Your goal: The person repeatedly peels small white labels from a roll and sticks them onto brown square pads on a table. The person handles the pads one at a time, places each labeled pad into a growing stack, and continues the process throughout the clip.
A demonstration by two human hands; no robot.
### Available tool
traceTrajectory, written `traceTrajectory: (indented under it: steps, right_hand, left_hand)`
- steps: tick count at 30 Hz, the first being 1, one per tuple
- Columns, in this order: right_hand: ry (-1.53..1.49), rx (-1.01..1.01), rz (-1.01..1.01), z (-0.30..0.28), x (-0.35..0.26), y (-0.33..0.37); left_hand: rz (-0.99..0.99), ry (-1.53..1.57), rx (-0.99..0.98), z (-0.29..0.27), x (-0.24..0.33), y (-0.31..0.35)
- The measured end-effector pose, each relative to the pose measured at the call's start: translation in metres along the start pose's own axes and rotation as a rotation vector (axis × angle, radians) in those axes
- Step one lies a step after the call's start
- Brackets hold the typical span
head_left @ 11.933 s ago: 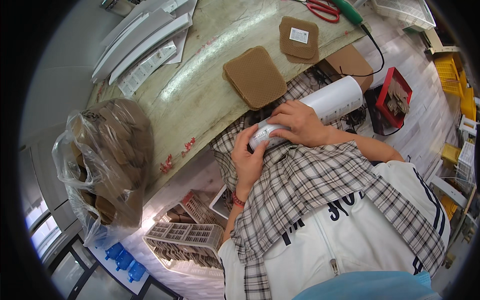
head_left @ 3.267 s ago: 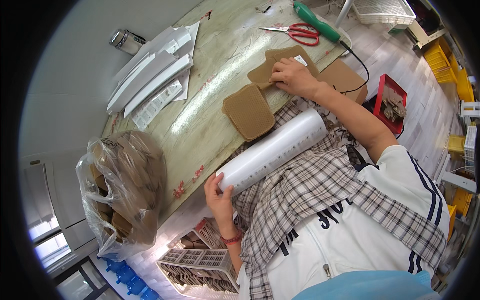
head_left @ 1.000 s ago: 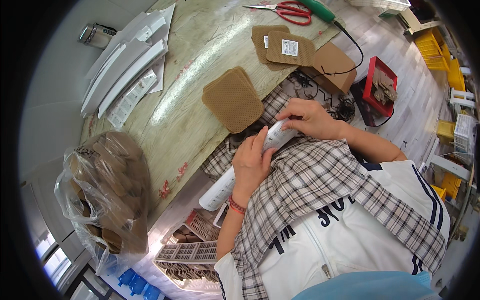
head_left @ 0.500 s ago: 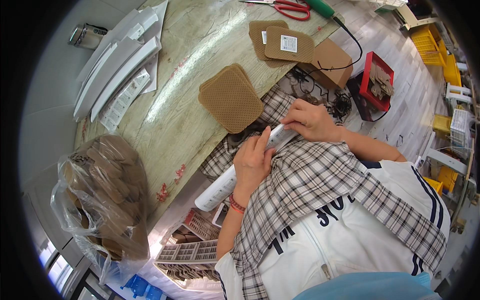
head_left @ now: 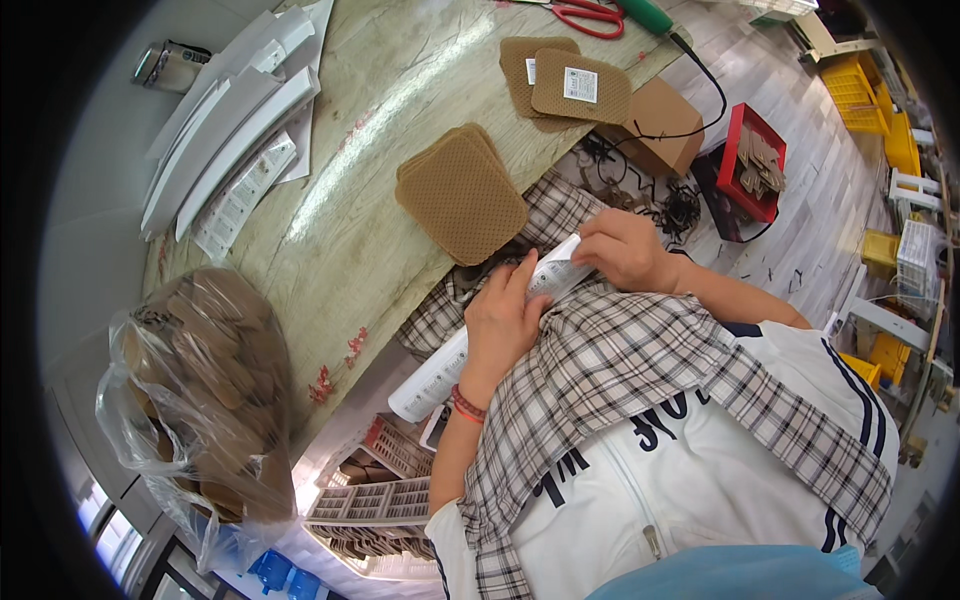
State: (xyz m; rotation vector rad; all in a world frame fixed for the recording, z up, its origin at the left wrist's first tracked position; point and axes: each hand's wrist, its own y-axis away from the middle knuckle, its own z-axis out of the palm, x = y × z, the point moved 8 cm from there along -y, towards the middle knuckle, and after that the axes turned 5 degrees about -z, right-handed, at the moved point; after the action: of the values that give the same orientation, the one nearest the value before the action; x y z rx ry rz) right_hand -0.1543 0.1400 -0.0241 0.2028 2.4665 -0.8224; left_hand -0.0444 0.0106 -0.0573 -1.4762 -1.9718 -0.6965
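Observation:
A white rolled sheet of printed labels [head_left: 432, 382] lies slantwise across my lap, over a checked apron [head_left: 640, 345]. My left hand [head_left: 500, 325] is wrapped over its middle, the thumb pressing on the printed face. At the roll's upper right end, my right hand [head_left: 625, 252] pinches a lifted corner or label with thumb and fingers; which one I cannot tell. Just beyond my hands, a stack of brown textured rounded pads [head_left: 460, 195] sits at the table edge. Farther off lie more brown pads [head_left: 600, 108], with white labels on the visible ones.
The table [head_left: 350, 240] carries white label strips [head_left: 235, 125], a clear bag of brown pieces [head_left: 225, 390], red-handled scissors [head_left: 590, 18] and a green-handled corded tool [head_left: 645, 15]. A cardboard box [head_left: 660, 125] and a red box [head_left: 735, 165] stand beyond its edge. Below is a slatted crate [head_left: 370, 505].
My right hand has shifted slightly right and down, and the roll's upper end now shows a raised edge by its fingers. My left hand stays nearly in place on the roll.

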Motion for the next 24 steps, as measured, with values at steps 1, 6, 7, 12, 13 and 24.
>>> traceTrajectory:
  steps: [1, 6, 7, 12, 13, 24]
  right_hand:
    - [0.004, -0.001, -0.093, -0.003, -0.005, -0.001]
    - [-0.063, 0.010, -0.254, -0.019, -0.022, -0.004]
    - [-0.134, -0.007, -0.191, -0.021, -0.020, -0.007]
    - [-0.534, 0.030, 0.333, -0.013, 0.012, -0.038]
    - [-0.539, 0.001, 0.328, -0.012, 0.011, -0.046]
    - [-0.885, 0.005, 0.671, 0.011, 0.043, -0.094]
  left_hand:
    - [-0.003, -0.002, -0.015, 0.001, -0.001, 0.000]
    - [0.024, 0.034, -0.075, 0.007, -0.005, 0.000]
    - [0.041, 0.047, -0.077, 0.005, -0.003, -0.001]
    - [0.180, 0.090, 0.060, -0.014, 0.018, -0.002]
    - [0.182, 0.076, 0.085, -0.016, 0.017, -0.002]
    - [0.377, -0.365, 0.537, -0.041, 0.046, 0.014]
